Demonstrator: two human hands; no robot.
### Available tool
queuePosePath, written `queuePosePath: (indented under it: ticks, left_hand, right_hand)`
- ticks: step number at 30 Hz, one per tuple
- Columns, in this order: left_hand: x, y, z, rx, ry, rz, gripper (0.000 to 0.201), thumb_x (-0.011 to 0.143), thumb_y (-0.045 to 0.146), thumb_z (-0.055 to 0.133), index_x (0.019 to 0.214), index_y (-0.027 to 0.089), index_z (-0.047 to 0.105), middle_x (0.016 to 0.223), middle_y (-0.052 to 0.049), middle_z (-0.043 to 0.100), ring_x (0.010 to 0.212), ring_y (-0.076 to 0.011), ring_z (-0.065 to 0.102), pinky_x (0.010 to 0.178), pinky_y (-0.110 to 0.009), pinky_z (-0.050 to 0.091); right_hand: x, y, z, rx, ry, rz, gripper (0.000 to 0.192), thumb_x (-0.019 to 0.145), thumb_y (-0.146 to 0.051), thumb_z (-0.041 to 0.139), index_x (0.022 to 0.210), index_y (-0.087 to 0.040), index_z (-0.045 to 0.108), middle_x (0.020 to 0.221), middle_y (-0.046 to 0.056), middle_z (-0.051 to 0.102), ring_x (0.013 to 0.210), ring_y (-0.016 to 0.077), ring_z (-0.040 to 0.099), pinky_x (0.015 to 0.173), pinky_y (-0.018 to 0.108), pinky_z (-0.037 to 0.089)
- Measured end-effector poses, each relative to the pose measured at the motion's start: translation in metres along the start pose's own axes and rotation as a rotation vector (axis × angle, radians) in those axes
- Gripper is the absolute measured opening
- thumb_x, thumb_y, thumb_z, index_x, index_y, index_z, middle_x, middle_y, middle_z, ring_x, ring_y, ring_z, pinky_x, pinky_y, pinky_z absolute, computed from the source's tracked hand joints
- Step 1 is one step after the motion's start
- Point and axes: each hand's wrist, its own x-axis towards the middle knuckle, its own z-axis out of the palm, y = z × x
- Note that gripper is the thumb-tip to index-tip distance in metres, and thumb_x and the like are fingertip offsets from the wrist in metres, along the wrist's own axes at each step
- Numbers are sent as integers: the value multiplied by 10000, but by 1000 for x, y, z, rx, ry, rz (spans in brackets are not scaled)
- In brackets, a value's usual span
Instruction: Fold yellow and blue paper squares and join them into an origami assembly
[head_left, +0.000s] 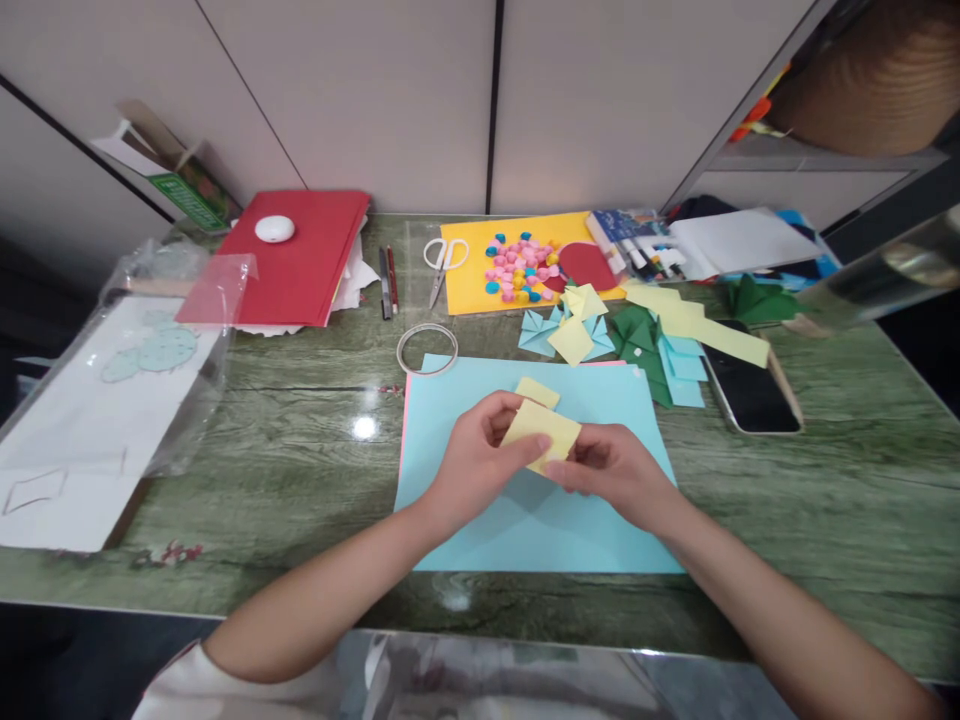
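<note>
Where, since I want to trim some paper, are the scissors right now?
In the head view, the scissors lie slightly left of centre on the green table, overlapping the left edge of the yellow sheet, just beyond the pale ring.

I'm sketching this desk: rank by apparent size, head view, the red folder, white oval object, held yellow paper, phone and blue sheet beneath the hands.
1. Blue sheet
2. Red folder
3. Phone
4. Held yellow paper, partly covered
5. White oval object

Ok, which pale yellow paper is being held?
The square gripped by the left hand and right hand over the blue sheet; other pale yellow pieces lie beyond the hands.
</note>
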Motion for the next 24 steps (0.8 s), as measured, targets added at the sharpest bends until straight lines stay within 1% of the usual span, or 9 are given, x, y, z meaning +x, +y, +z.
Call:
queuePosePath:
  ticks: [4,8,12,18,20,21,24]
  left_hand:
    - [3,-2,-2,-29,32,0,178,686,227,661,808,163,548,742,17,580,679,-109,531,615,-209,406]
    - [6,-6,-4,-90,52,17,181,697,245,652,827,159,559,759,14,571,696,-111,525,628,-214,408]
    - [7,-7,-5,-114,53,4,182,705,255,649,832,153,566,758,13,566,697,-106,521,636,-215,410]
    - [8,-6,-6,-85,43,-58,259,685,239,676,900,170,548,799,1,602,659,-92,532,604,-207,422]
    - [8,-6,-6,-56,43,-57,273,679,236,682,905,176,542,785,3,612,647,-93,541,596,-206,427]
    - [7,-6,-6,-44,50,-51,272,678,232,681,903,178,540,781,4,615,646,-95,545,596,-206,431]
    - [6,-6,-5,-7,73,-34,251,693,219,660,909,181,539,806,-1,617,660,-100,551,608,-214,443]
  right_hand:
    - [1,-3,-2,-110,-2,-77,240,737,-383,619,677,-166,536,597,-31,440,584,101,377,537,241,316]
    - [1,-6,-4,-86,1,-125,199,778,-342,587,683,-177,526,636,-28,477,605,101,398,554,238,319]
    - [0,-6,-5,-116,96,-127,161,792,-316,574,706,-181,555,631,-27,490,603,104,426,559,242,339]
    - [1,-3,-5,-261,274,-209,104,813,-255,540,737,-190,568,640,-18,540,596,114,475,557,246,388]
    - [0,-2,-5,-375,357,-303,39,807,-222,547,790,-196,571,693,-9,585,616,119,515,572,251,413]
    - [0,-2,-4,-456,405,-387,25,798,-199,560,819,-200,573,731,-1,608,644,125,540,597,259,425]
    - [-1,-1,-4,-736,524,-695,109,760,-141,609,844,-209,590,802,20,659,743,151,595,692,296,430]
